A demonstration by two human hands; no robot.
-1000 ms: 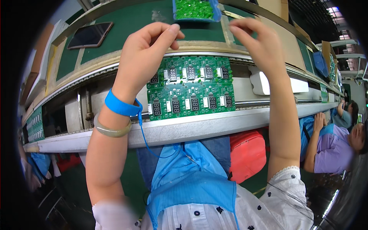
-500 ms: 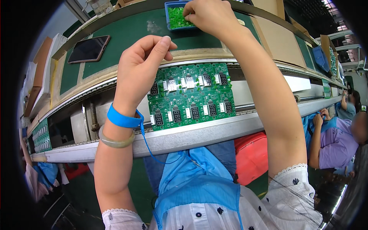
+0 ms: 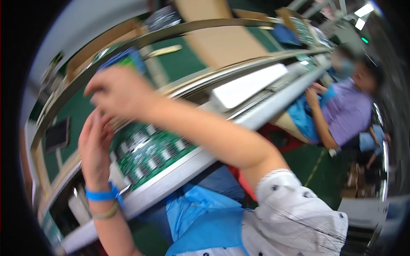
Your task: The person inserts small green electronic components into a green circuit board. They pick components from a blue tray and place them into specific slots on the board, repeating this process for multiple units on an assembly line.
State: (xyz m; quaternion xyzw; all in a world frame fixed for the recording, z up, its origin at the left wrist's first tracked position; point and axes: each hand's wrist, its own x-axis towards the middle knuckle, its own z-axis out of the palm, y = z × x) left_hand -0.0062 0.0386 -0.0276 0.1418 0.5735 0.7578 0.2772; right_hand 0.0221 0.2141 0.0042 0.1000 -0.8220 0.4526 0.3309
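Note:
My right hand [image 3: 121,93] reaches across to the left, fingers curled and blurred. Just below it my left hand [image 3: 95,147] points upward, its fingertips drawn together close to the right hand. Whatever either hand pinches is too small and smeared to make out. A blue band with a cord [image 3: 102,194] and a bangle [image 3: 106,212] circle my left wrist. Beside the left hand lies a panel of green circuit boards [image 3: 149,155] with dark display parts, in the rail track. Behind the right hand is a blue bin [image 3: 131,55] of green parts, partly covered.
A dark phone [image 3: 57,135] rests on the green bench at far left. The silver rail [image 3: 177,176] runs along my front. A white panel [image 3: 250,86] lies over the track to the right, near flat cardboard [image 3: 228,45]. A person in purple [image 3: 348,102] sits further right.
My right hand has left the blue bin and come over beside my left hand. The whole view has swung to the right and tilted, showing more of the person in purple.

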